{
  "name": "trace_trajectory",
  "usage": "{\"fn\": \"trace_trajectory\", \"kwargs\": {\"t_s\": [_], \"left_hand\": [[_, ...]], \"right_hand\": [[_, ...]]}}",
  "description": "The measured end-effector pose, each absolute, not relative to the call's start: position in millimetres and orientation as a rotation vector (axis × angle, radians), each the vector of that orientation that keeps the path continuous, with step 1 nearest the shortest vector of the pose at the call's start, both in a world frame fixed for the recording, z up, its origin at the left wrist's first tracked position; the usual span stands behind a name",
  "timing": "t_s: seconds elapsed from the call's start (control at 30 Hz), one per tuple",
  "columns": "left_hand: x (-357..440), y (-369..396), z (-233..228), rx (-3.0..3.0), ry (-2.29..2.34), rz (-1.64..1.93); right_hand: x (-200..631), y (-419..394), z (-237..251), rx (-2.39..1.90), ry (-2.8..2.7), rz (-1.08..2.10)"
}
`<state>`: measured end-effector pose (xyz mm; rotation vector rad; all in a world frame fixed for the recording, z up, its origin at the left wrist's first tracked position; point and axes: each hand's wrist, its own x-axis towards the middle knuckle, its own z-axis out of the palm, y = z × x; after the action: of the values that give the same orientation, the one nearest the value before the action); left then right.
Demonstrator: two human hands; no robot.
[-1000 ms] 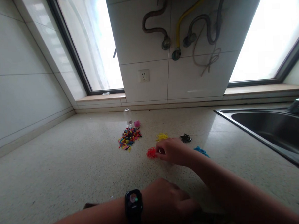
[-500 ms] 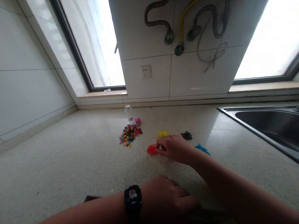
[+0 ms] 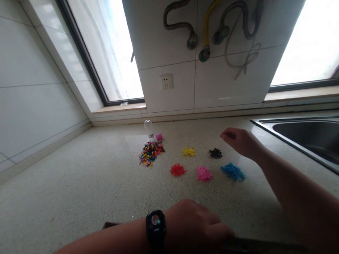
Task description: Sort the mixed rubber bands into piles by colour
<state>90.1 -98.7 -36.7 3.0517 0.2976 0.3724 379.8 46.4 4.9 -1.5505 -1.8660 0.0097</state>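
On the speckled worktop (image 3: 76,191) our left hand (image 3: 196,227) lies low, fingers curled, grip unclear. Our right hand (image 3: 240,140) hovers, fingers loosely together, holding nothing we can see. Just below and left of them lies the black pile (image 3: 216,152), beside 4 other colour piles.

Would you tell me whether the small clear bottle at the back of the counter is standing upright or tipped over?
Upright: the bottle stands on the counter behind the mixed pile.

Red pile (image 3: 177,169), pink pile (image 3: 204,173), blue pile (image 3: 232,171).
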Motion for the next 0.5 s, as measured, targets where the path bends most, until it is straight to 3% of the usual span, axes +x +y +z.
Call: {"fn": "trace_trajectory", "kwargs": {"t_s": [0.2,0.5], "left_hand": [[90.0,-100.0,-39.0,3.036,0.319,0.394],[90.4,-101.8,-38.2,3.023,0.324,0.413]], "right_hand": [[445.1,84.3,-38.1,-1.858,-1.649,0.216],[448.5,92.4,-57.9,-1.835,-1.814,0.133]]}}
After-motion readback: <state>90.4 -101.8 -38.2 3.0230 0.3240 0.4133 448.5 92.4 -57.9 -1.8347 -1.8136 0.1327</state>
